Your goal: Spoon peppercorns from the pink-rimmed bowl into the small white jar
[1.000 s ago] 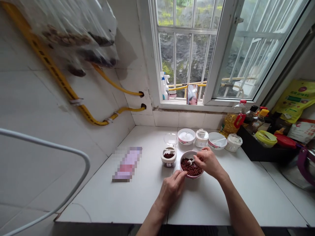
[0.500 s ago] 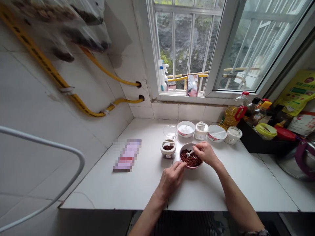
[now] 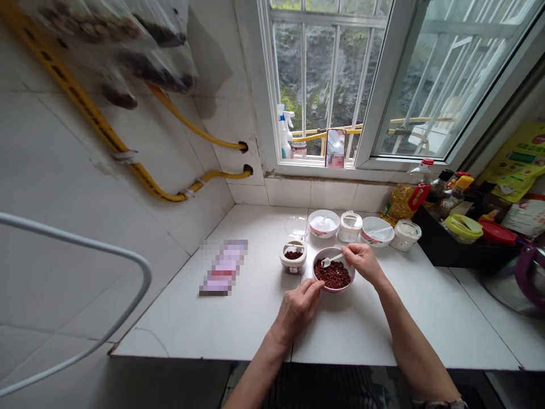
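A white bowl [image 3: 334,291] with a pinkish outside holds many small dark red-brown grains, perhaps Sichuan peppercorns [image 3: 337,276]. My left hand [image 3: 297,309] pinches the bowl's near left rim, fingers together. With closed fingertips, my right hand [image 3: 363,262] grips the handle end of a small white spoon [image 3: 327,262] over the bowl's far side. What lies in the spoon's scoop is too small to make out. Just left of the bowl stands a lidded seasoning jar [image 3: 293,264], its clear lid [image 3: 296,227] flipped back, with similar dark grains inside.
Behind are a bowl of white powder [image 3: 324,233], a white-lidded jar [image 3: 350,234], another bowl with a spoon [image 3: 377,241] and a second jar [image 3: 406,243]. An oil bottle [image 3: 402,201] and black rack [image 3: 434,244] stand right. A blurred purple packet [image 3: 225,267] lies left.
My right hand has drawn slightly right, and the spoon has shifted toward the bowl's far side, showing more of its handle. The left hand stays at the rim. The view has shifted slightly.
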`<state>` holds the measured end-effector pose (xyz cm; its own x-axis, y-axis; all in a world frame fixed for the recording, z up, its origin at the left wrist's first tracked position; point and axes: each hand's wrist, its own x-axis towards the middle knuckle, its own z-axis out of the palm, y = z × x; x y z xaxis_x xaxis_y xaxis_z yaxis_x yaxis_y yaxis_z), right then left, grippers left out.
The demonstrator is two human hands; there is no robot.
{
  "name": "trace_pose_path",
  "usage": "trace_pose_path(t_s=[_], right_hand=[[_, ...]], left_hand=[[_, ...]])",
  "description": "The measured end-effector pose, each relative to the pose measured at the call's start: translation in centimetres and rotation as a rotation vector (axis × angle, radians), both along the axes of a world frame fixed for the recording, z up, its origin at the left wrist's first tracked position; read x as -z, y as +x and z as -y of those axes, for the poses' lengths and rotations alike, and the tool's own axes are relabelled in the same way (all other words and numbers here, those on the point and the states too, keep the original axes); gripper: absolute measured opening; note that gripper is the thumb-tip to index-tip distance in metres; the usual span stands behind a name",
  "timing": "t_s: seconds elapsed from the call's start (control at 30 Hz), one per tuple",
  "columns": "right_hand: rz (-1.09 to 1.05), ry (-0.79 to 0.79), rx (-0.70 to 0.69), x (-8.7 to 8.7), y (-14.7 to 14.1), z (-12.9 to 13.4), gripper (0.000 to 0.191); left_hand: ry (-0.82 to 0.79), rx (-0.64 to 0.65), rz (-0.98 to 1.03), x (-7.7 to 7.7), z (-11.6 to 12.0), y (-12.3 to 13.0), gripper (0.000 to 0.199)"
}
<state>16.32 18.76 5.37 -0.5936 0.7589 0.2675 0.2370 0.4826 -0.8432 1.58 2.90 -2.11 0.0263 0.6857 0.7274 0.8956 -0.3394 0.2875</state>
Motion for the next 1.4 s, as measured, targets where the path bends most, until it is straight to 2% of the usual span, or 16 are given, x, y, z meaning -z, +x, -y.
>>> trace_pose_path(t_s=[0.43,0.6,0.67,0.77,0.87,0.93,1.0,1.13,1.27,1.4], right_hand=[[-0.070,-0.113,0.039,1.1,-0.3,-1.0,0.050],[-0.171,-0.066,0.083,0.6,-2.1,0.2,0.053],[-0.182,0.037,0.101,0.2,-3.2,1.3,0.051],[-0.098,0.368,0.103,-0.2,-4.7,3.0,0.044],[0.059,0.694,-0.035,-0.1,-5.6,4.1,0.038],[0.085,0.764,-0.094,-0.1,-5.6,4.2,0.037],[0.020,0.721,-0.047,-0.1,-4.9,3.8,0.037],[-0.121,0.515,0.134,-0.4,-2.3,1.8,0.042],[0.008,0.422,0.101,0.2,-0.2,-0.3,0.046],[0.109,0.465,0.075,1.5,-0.5,-0.7,0.046]], left_hand=[[0.027,0.002,0.016,0.2,-0.1,0.1,0.026],[-0.008,0.015,0.009,0.1,-0.1,0.0,0.027],[-0.013,0.023,0.013,0.1,-0.1,0.0,0.027],[-0.026,0.022,0.016,0.1,-0.1,0.1,0.027],[-0.051,0.019,0.022,0.0,-0.1,0.1,0.024],[-0.054,0.015,0.022,0.0,0.0,0.1,0.024],[-0.045,0.010,0.018,-0.1,0.0,0.2,0.026],[-0.029,0.019,0.027,-0.1,0.0,0.1,0.028],[-0.014,0.016,0.034,0.2,-0.1,0.1,0.027],[-0.037,0.013,0.046,0.4,-0.1,0.1,0.028]])
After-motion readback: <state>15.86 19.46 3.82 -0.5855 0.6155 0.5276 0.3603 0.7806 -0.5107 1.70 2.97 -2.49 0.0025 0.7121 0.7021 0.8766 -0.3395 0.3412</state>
